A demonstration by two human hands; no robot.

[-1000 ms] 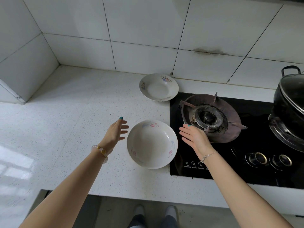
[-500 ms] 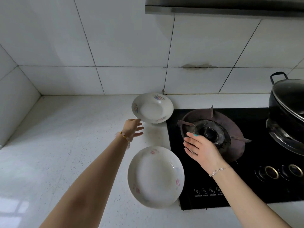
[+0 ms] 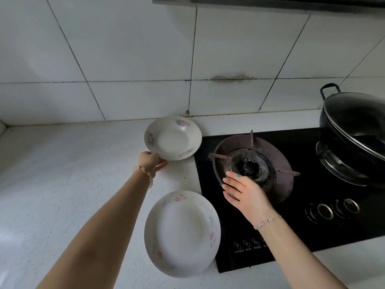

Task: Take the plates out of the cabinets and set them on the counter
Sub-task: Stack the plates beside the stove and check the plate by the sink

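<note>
Two plates out of the cabinets and on the white speckled stone bench: far white shallow ceramic plate with floral rim near the tiled back wall, just left of the black glass gas hob; near white shallow ceramic plate with faded pink flowers at the front, right rim overlapping the hob's left edge, near rim close to the bench front. Left hand at the far plate's near-left rim, grip pinched on that rim, plate appearing slightly tilted; lifted or only touched, cannot tell. Right hand over the hob beside the rusty burner ring, grip wide, fingers spread, holding nothing. No cabinet in view, so count of plates left inside unknown; judged at least partly done, two delivered. Open room: broad bare bench to the left of both plates, reaching the corner; good landing area for further plates. Constraints: wall directly behind far plate, hob edge and burner prongs to the right, black lidded wok on the far right burner, well apart from both hands. Risk judged: near plate partly resting on the hob edge, possibly unsteady.
</note>
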